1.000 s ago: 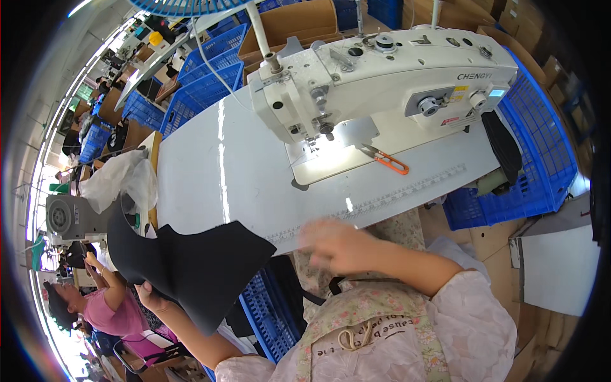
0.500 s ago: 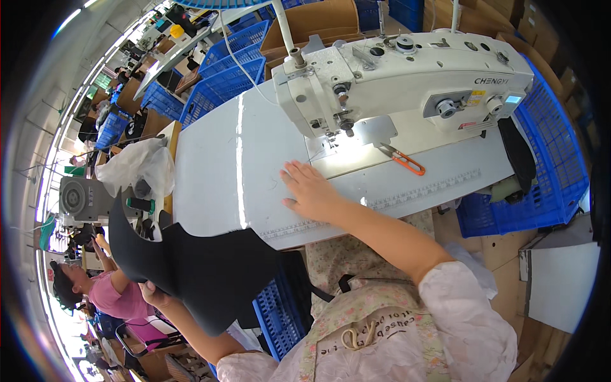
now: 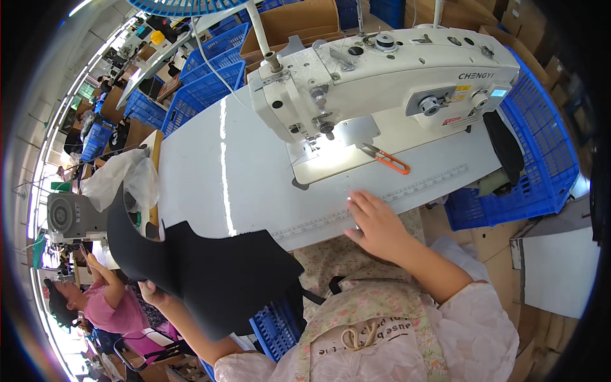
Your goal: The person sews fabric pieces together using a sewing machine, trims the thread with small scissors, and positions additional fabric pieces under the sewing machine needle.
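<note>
My left hand (image 3: 153,293) is closed on the edge of a large black sheet piece (image 3: 223,270), smooth and cut with curved edges. The piece hangs in front of the table's left front edge, its upper part reaching over the tabletop (image 3: 191,159). My right hand (image 3: 377,226) is by the front edge, near the printed ruler strip (image 3: 414,188), with fingers stretched and thumb apart; nothing shows in it. Beyond it, orange-handled thread snips (image 3: 389,160) lie on the bed of a white sewing machine (image 3: 375,83). A lamp brightly lights the needle area.
Blue crates (image 3: 203,89) stand behind the table at left, another blue crate (image 3: 547,146) at right. A blue crate (image 3: 277,328) sits below the black piece. A translucent plastic bag (image 3: 121,181) hangs by the left side. A person in pink (image 3: 114,309) sits farther left.
My right hand has drawn back from the middle of the tabletop toward the front edge. My left hand keeps hold of the black piece. The whole view has shifted slightly.
</note>
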